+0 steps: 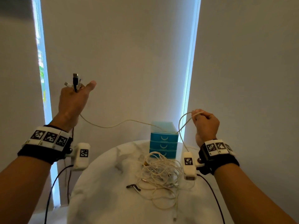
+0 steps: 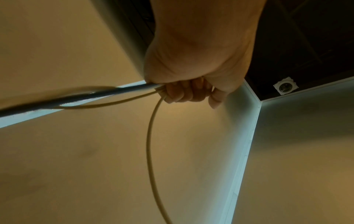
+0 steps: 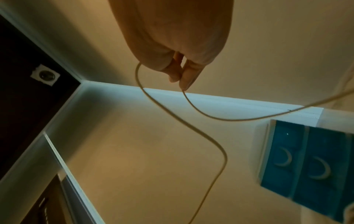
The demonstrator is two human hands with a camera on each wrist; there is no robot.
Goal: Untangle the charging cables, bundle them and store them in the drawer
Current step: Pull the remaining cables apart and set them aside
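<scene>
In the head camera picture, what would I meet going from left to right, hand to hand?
Left hand gripping the cable plugs → white cable spanning across → blue drawer unit on the table → right hand pinching the cable's loop.

Head looks down; wrists upward, sharing drawers (image 1: pixel 163 139).

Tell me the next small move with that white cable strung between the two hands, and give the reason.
Probably lift the right hand higher to draw the white cable out of the tangled pile. The left hand already grips the gathered plug ends, while the cable beyond the right hand's pinch drops back into the pile on the table. The drawer unit looks closed.
</scene>
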